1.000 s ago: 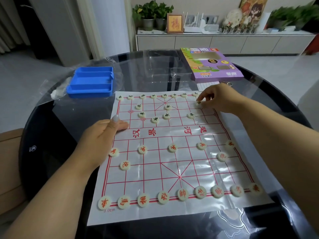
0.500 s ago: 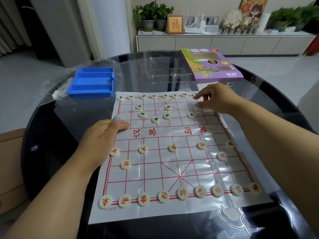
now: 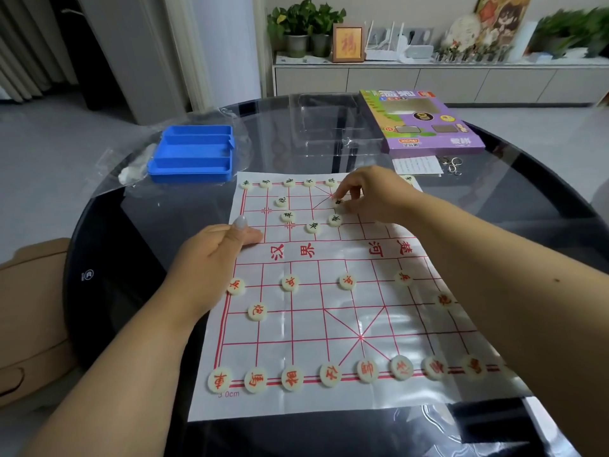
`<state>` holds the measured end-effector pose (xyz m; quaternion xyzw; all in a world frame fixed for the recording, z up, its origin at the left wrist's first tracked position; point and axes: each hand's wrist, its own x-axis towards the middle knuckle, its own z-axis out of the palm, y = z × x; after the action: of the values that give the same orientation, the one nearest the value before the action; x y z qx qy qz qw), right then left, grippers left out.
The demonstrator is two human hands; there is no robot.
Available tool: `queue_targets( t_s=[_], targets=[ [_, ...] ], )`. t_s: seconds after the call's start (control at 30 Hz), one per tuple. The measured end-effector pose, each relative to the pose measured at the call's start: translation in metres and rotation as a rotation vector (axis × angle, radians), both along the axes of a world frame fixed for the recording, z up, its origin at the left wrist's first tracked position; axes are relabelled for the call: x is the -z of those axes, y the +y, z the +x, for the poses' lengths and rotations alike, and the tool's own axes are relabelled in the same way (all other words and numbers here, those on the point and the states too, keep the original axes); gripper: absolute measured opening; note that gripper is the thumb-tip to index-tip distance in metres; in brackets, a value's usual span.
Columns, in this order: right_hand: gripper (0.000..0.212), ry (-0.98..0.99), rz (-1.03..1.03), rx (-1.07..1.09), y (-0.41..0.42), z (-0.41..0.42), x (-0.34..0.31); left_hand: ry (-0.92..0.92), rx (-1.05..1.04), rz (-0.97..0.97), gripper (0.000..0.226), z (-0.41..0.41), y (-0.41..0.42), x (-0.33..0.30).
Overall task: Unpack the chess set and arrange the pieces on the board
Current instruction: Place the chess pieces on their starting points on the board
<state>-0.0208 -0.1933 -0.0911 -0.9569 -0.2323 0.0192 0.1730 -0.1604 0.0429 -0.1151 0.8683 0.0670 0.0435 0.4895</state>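
My right hand (image 3: 369,196) pinches a far piece (image 3: 338,202); my left hand (image 3: 214,255), nearer, presses flat on the board (image 3: 329,324) edge.

Our board (image 3: 329,311) and its pieces

We see a white paper sheet with a red grid lying flat; red-lettered discs (image 3: 291,379) line its near edge, black-lettered discs (image 3: 312,226) its far half.

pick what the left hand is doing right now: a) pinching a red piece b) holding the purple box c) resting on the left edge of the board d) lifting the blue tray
c: the left hand lies on the left edge of the board with its thumb across the border, holding no piece, away from the blue tray and the purple box.
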Motion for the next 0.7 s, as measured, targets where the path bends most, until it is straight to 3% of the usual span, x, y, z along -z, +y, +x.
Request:
queue_targets(
  t_s=[0.2,0.7],
  targets=[
    [0.024,0.032,0.151,-0.083,0.026,-0.017,-0.01,0.01,-0.009,-0.01,0.054,0.0,0.001,0.001],
    [0.026,0.018,0.009,-0.165,0.065,-0.034,-0.002,-0.008,-0.04,-0.02,0.051,0.002,0.005,0.003]
  ],
)
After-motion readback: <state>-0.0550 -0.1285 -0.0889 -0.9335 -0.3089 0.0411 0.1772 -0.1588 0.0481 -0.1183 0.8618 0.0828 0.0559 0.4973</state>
